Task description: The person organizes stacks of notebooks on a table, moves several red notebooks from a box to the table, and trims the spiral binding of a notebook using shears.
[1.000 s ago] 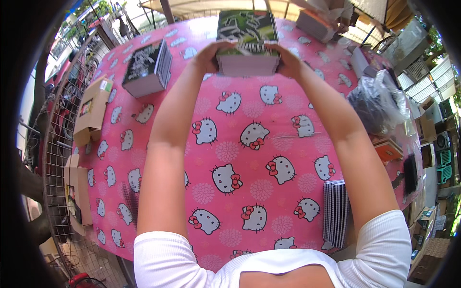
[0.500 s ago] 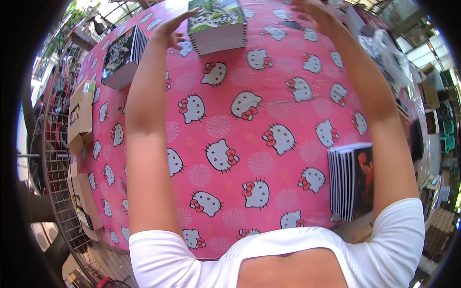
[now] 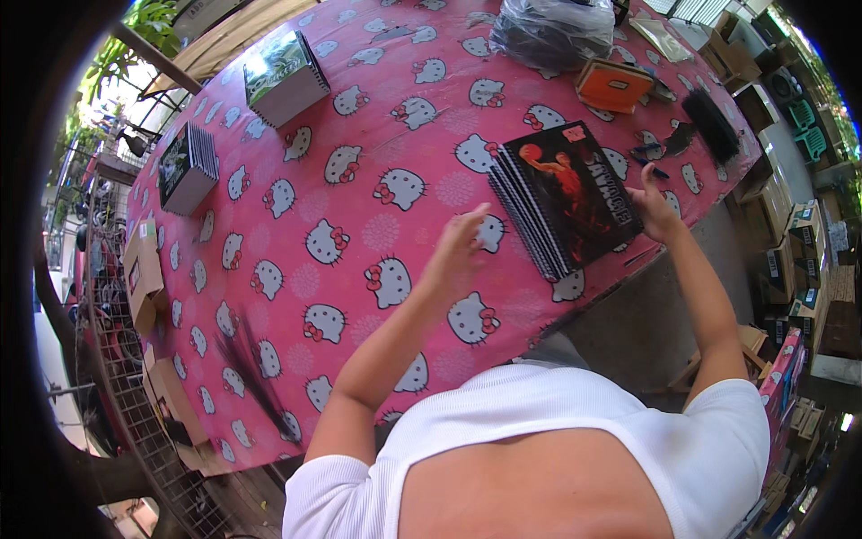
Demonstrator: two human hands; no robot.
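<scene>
Over a bench point(image 3: 359, 296) covered in a pink cloth printed with white cartoon cats, a person in a white top reaches both bare arms toward a stack of spiral-bound notebooks point(image 3: 566, 208) with a black cover showing a red figure. That stack lies near the bench's right edge, close to the person. The right hand point(image 3: 654, 205) touches the stack's right side, fingers loosely curled against its edge rather than closed around it. The left hand point(image 3: 462, 241) hovers just left of the stack, fingers spread open and holding nothing. Two more notebook stacks sit well apart at the far left: a green-covered stack point(image 3: 285, 76) and a dark-covered stack point(image 3: 187, 166). An orange box point(image 3: 614, 83) and a grey plastic bag point(image 3: 549, 31) lie at the far right end.
</scene>
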